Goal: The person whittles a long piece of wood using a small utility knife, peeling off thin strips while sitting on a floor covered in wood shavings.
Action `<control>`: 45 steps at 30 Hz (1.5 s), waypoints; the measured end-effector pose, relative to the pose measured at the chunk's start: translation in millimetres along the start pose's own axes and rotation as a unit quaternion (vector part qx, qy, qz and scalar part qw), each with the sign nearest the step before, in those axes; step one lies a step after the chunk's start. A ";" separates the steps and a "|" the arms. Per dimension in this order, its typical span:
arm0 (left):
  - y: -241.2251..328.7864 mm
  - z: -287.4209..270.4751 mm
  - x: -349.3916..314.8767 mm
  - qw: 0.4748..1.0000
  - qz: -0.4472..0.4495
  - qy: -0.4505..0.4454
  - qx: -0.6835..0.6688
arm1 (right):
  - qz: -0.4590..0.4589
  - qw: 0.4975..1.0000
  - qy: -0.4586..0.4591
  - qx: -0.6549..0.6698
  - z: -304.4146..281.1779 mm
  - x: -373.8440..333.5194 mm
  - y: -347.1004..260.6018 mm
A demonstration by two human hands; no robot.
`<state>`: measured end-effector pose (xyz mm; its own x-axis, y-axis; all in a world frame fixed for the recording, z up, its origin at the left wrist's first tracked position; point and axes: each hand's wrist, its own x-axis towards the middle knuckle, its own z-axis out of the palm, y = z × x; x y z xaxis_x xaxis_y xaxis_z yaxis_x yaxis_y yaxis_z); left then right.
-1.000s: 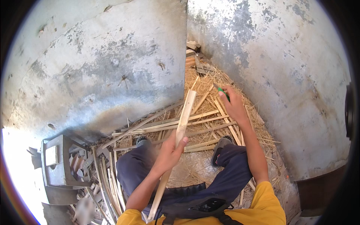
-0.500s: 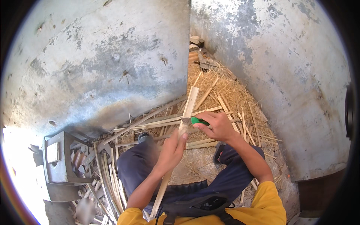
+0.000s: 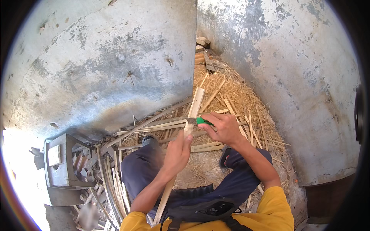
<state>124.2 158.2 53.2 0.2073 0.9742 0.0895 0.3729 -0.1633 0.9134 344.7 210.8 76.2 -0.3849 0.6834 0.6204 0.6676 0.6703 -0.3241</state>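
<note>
My left hand grips a long pale wooden strip near its middle; the strip runs from beside my lap up toward the wall corner. My right hand holds a knife with a green handle, its blade laid across the strip just above my left hand. Both hands sit over my knees, which are in dark blue trousers.
Split bamboo strips and straw-like shavings cover the ground ahead and to the right. More strips pile at my left beside a grey concrete block. Two stained concrete walls meet in a corner with stacked bricks.
My right hand came back from the shavings on the right with the green-handled knife and set its blade on the strip. The left hand kept its hold on the strip.
</note>
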 end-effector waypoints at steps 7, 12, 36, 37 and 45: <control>3.7 -1.1 -0.7 1.000 0.000 -0.007 0.014 | 0.015 0.999 0.021 -0.039 -2.0 1.6 5.8; -4.9 2.5 -3.8 1.000 -0.004 -0.017 0.024 | 0.075 0.996 0.029 -0.026 -6.2 10.4 22.6; 13.0 1.9 -3.2 0.981 -0.066 -0.129 -0.127 | 0.340 0.889 0.011 0.305 -48.8 9.5 66.9; 13.5 2.3 -2.8 0.981 -0.067 -0.132 -0.125 | 0.316 0.889 0.015 0.332 -43.3 10.2 62.5; 14.4 4.1 -3.3 0.975 -0.096 -0.166 -0.111 | 0.294 0.883 0.027 0.364 -20.6 10.4 50.6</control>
<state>132.6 152.0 64.4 0.4474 0.8737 -0.1910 0.2359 0.0907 0.9675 387.6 245.9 81.0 -0.0638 0.9736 0.2190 0.1469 0.2262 -0.9629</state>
